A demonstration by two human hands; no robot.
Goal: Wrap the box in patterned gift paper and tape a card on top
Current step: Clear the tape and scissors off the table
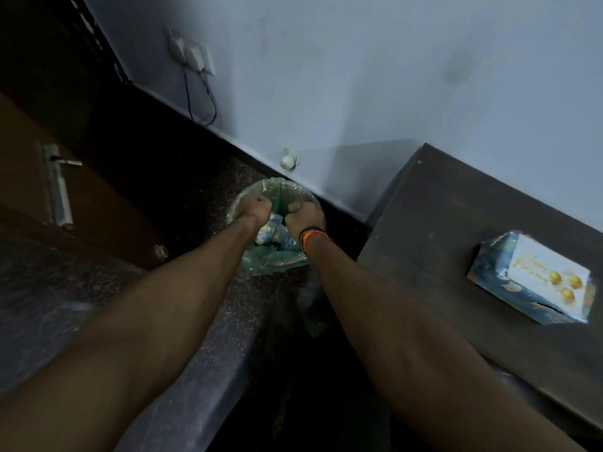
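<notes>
The box (489, 272), wrapped in blue patterned gift paper, lies on the dark wooden table (440, 223) at the right. A white card (548, 265) with gold ornaments sits on top of it. Both my arms reach down into a small waste bin (261, 265) lined with a green bag on the floor. My left hand (256, 207) and my right hand (301, 215) are curled into fists just above crumpled scraps of patterned paper (272, 236) inside the bin. Their fingers are hidden, so I cannot see any paper gripped. A black and orange band is on my right wrist.
The bin stands against the pale wall (359, 76), between a speckled stone floor and the table's left end. A wooden door (65, 207) with a metal handle is at the left. A wall socket with a dangling cable (195, 60) is above.
</notes>
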